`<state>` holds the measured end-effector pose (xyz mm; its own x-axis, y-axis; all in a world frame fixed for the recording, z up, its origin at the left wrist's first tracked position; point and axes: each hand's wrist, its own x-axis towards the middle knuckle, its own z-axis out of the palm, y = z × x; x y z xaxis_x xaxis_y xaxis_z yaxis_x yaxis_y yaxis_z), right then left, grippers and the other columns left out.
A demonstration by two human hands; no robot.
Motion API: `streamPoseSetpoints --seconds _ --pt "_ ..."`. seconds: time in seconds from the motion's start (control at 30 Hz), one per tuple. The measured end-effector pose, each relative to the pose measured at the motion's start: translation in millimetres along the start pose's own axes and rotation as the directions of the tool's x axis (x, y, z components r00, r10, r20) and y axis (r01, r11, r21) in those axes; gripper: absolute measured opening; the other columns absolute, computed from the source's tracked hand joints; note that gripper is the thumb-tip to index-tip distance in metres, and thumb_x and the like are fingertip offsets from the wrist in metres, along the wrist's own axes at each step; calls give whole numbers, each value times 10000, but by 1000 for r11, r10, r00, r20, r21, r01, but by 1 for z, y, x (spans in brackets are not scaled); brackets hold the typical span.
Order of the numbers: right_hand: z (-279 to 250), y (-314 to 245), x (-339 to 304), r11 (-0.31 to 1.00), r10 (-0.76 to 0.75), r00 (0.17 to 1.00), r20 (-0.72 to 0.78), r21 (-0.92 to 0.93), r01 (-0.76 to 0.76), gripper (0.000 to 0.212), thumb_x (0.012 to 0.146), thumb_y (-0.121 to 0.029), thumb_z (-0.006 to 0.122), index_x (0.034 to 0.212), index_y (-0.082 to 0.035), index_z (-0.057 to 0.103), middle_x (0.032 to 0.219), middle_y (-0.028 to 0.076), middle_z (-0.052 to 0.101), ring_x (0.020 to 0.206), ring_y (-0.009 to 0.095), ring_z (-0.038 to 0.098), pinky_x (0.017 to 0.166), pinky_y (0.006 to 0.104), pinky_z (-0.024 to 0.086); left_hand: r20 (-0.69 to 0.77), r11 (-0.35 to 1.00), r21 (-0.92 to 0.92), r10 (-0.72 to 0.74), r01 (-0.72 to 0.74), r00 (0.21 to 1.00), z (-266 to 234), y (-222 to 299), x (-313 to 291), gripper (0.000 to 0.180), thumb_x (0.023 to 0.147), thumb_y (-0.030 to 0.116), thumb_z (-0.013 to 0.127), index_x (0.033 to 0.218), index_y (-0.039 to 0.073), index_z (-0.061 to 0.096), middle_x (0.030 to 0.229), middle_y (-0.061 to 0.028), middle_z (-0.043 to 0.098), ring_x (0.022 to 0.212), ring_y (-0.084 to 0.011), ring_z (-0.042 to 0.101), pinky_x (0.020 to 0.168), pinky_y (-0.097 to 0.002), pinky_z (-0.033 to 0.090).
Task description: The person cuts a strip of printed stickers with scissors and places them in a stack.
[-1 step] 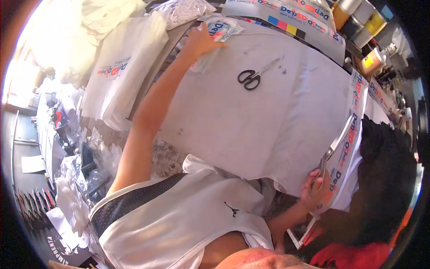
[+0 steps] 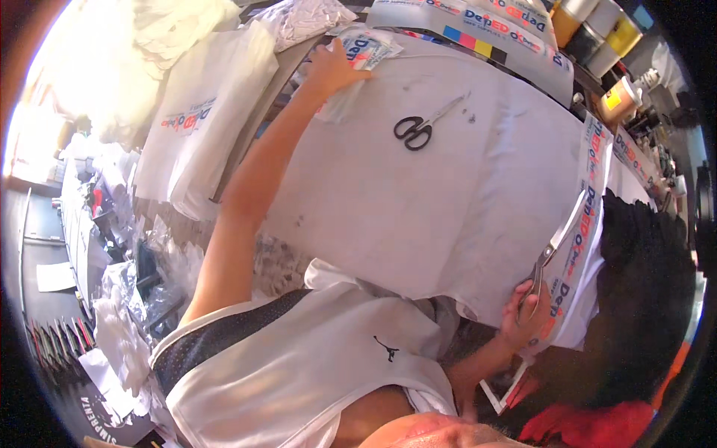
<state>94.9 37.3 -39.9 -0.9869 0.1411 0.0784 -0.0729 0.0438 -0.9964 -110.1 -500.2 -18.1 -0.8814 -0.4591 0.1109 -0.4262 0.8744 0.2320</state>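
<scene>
My left hand (image 2: 334, 69) lies across a small pile of printed clear plastic film (image 2: 366, 48) at the far edge of the table cloth, thumb spread out to the right. My right hand (image 2: 523, 317), low on the right, is closed round the handles of silver metal scissors (image 2: 549, 254). Their blades point away from me over a long printed plastic strip (image 2: 579, 257) along the cloth's right edge. Black-handled scissors (image 2: 415, 134) rest on the white cloth (image 2: 381, 201) between my hands, touched by neither.
A stack of printed white plastic bags (image 2: 202, 119) stands left of the cloth. Rolls of printed film (image 2: 478, 37) lie at the back. Jars and tins (image 2: 620, 99) crowd the back right, with black fabric (image 2: 642, 276) at the right. Crumpled clear plastic (image 2: 160, 261) is piled at the left.
</scene>
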Motion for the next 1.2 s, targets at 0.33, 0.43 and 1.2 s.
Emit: streamPoseSetpoints --seconds 0.33,0.43,1.2 --pt "3 1 3 998 14 997 71 61 -18 695 805 -689 681 846 -6 555 589 -9 466 436 71 452 354 226 351 -80 992 -126 13 -23 997 36 9 53 1336 579 742 794 1523 -9 221 1444 -395 321 1363 -540 313 1076 -660 280" --pt "2 1 4 999 15 993 114 42 -19 670 828 -668 672 842 -10 548 598 -5 469 445 75 460 367 229 370 -145 996 -85 -38 26 989 40 9 60 1324 578 747 790 1519 -6 242 1457 -399 304 1376 -555 285 1089 -659 260" --pt "3 -1 0 998 12 991 135 63 -21 595 845 -583 723 845 -9 568 570 -15 469 433 85 464 384 236 363 -311 873 -183 386 -453 869 -45 38 -70 438 761 329 771 1019 1 640 1053 -181 618 1003 -340 617 874 -424 504"
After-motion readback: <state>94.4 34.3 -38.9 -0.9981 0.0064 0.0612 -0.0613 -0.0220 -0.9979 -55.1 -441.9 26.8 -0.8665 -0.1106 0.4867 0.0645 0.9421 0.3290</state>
